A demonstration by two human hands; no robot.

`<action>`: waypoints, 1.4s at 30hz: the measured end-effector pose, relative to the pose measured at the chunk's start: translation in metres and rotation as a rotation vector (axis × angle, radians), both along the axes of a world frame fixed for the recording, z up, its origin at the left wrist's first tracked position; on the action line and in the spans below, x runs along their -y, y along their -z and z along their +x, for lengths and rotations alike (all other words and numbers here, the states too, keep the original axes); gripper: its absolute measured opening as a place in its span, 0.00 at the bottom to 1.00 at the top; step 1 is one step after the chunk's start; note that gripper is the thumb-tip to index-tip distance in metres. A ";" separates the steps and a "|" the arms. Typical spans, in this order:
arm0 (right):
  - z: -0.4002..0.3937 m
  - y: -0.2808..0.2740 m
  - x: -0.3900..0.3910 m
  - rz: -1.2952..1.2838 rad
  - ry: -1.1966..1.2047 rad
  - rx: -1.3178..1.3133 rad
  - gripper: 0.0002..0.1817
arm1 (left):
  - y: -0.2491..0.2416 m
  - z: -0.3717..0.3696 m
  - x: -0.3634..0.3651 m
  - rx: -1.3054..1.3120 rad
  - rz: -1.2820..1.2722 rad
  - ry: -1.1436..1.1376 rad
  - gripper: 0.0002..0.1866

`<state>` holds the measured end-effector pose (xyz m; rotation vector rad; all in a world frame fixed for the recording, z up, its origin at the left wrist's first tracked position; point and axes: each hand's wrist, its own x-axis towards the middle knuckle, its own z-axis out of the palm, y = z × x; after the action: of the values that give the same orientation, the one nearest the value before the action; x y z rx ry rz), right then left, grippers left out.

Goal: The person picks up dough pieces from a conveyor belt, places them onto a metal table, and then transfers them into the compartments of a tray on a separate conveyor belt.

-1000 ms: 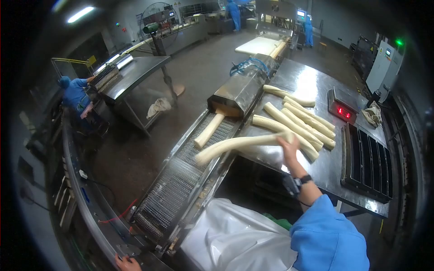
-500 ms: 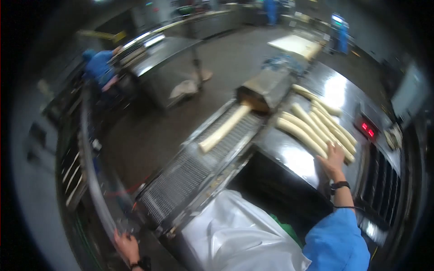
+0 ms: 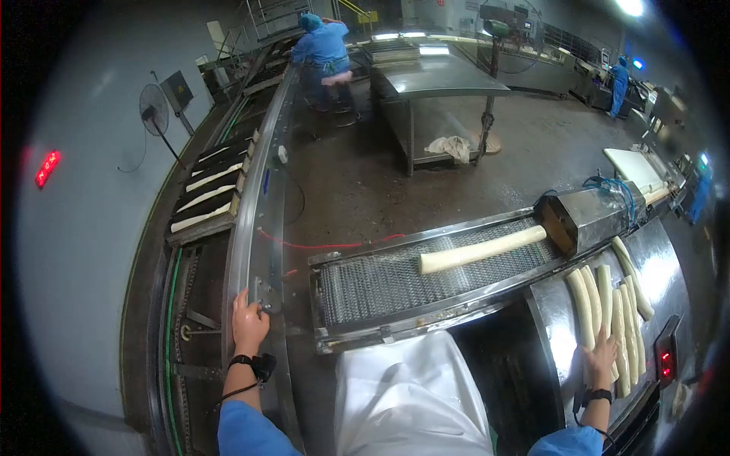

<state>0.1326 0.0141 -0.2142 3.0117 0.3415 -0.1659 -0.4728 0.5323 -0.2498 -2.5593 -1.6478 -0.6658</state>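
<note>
My left hand (image 3: 249, 325) rests on the metal rail (image 3: 248, 228) at the left, its fingers lying over the edge. At the right, my right hand (image 3: 601, 356) lies with spread fingers on the near ends of several long dough rolls (image 3: 622, 334). These rolls lie side by side on a steel table (image 3: 553, 311). One more long dough roll (image 3: 483, 251) lies on the mesh conveyor (image 3: 365, 285), its far end near the opening of a metal housing (image 3: 589, 216).
A tray (image 3: 205, 194) with dough strips sits on the line left of the rail. A steel table (image 3: 441, 72) and a person in blue (image 3: 323, 45) are farther back. Another person (image 3: 620, 85) stands at the far right. A red display (image 3: 666, 363) sits beside the rolls.
The view has swung left, so the conveyor and rolls appear farther right. My left hand now lies higher in view on the rail; my right hand remains on the rolls.
</note>
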 end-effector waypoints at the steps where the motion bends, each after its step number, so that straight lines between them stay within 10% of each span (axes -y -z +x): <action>1: -0.002 0.007 0.007 0.014 -0.036 -0.003 0.52 | -0.002 0.001 0.001 -0.002 -0.017 -0.013 0.08; 14: -0.049 0.004 0.095 0.181 -0.029 0.166 0.52 | -0.014 0.066 -0.001 0.071 -0.086 -0.169 0.15; 17: -0.037 -0.030 0.088 0.219 0.028 0.068 0.49 | -0.027 0.164 0.011 0.304 -0.287 0.258 0.23; 24: -0.060 -0.028 0.091 0.634 -0.250 0.374 0.26 | -0.063 0.281 0.050 -0.233 -0.274 0.641 0.26; 27: -0.109 -0.027 0.062 1.150 -0.156 -0.094 0.24 | -0.075 0.285 0.053 -0.363 -0.168 0.510 0.27; 29: -0.128 -0.018 0.028 1.429 0.029 -0.680 0.23 | -0.074 0.290 0.060 0.291 -1.123 0.171 0.20; 34: -0.131 -0.016 -0.095 1.786 0.646 -2.077 0.27 | -0.174 0.354 0.203 0.220 -1.423 0.649 0.17; 36: -0.108 -0.052 -0.142 2.464 0.371 -1.900 0.24 | -0.205 0.382 0.254 0.248 -1.564 0.927 0.29; 42: -0.032 -0.133 -0.064 2.345 0.062 -0.739 0.21 | -0.199 0.412 0.291 0.264 -1.873 1.151 0.44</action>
<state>0.1011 0.0779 -0.0810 4.6701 0.9936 -2.5385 -0.0604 0.2409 -0.0505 -4.6244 -0.1352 1.6248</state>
